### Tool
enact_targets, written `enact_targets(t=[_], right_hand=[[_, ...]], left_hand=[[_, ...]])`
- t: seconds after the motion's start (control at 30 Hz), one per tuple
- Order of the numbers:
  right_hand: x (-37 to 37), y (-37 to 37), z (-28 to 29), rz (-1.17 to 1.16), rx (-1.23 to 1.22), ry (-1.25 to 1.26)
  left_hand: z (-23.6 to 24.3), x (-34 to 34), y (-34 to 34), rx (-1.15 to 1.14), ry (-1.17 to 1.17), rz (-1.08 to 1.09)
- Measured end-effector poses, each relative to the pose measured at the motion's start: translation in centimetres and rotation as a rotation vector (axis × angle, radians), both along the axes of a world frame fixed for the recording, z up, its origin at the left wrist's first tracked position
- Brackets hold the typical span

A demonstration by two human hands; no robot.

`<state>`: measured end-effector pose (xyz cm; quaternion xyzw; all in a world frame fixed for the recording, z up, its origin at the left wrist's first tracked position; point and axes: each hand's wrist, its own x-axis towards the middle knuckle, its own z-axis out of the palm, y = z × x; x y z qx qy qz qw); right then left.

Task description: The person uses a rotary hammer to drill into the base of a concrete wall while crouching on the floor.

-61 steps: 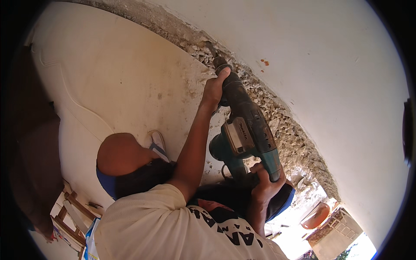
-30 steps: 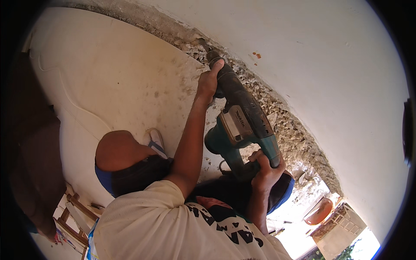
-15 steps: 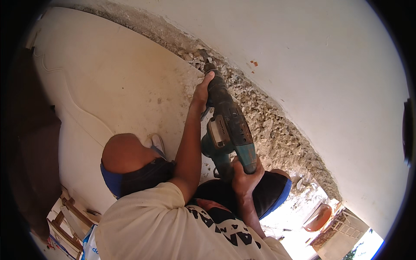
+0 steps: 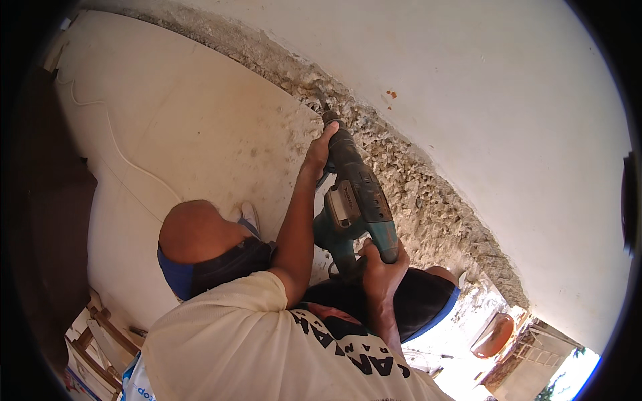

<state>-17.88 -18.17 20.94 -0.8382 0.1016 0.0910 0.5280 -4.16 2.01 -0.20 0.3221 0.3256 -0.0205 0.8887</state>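
I hold a teal and black rotary hammer (image 4: 361,194) pointing forward, its chisel bit (image 4: 326,105) against the broken strip (image 4: 408,187) along the foot of the wall. My left hand (image 4: 319,155) is closed near the front of the tool, its thumb along the dark barrel. At the rear, my right hand (image 4: 386,269) wraps round the handle, with some fingers hidden behind the casing. Loose chunks and grit surround the bit, and its very tip is hard to make out.
The white wall (image 4: 481,113) rises on the right. A pale tiled floor (image 4: 180,127) lies left, crossed by a white cable (image 4: 114,137). Dark furniture (image 4: 50,214) stands far left, with wooden pieces (image 4: 100,341) below it. An orange-brown basin (image 4: 493,335) sits lower right.
The rotary hammer and both hands have shifted slightly back and to the right in the picture. The grip of each hand stays the same.
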Motion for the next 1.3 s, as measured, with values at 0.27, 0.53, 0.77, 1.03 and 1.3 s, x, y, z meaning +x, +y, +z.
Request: enact_targets(t=[0.27,0.53,0.77,1.03,1.3], right_hand=[[-1.8,-0.5,2.8,-0.027,0.033,0.074],[-5.0,-2.6,3.6,0.082,0.000,-0.075],[-5.4,-2.3,4.8,0.189,0.016,-0.023],[-5.4,-2.7,4.3,0.432,-0.017,-0.085],[-4.8,-2.7,3.7,0.404,-0.031,-0.029]], left_hand=[[0.1,-1.0,-2.2,0.028,0.041,-0.051],[2.5,-2.1,-5.0,-0.134,-0.117,-0.067],[3.5,-2.4,-5.1,-0.213,-0.211,-0.056],[3.2,-3.2,-4.4,-0.238,-0.197,-0.098],[2.2,-2.3,-4.8,-0.172,-0.221,-0.052]])
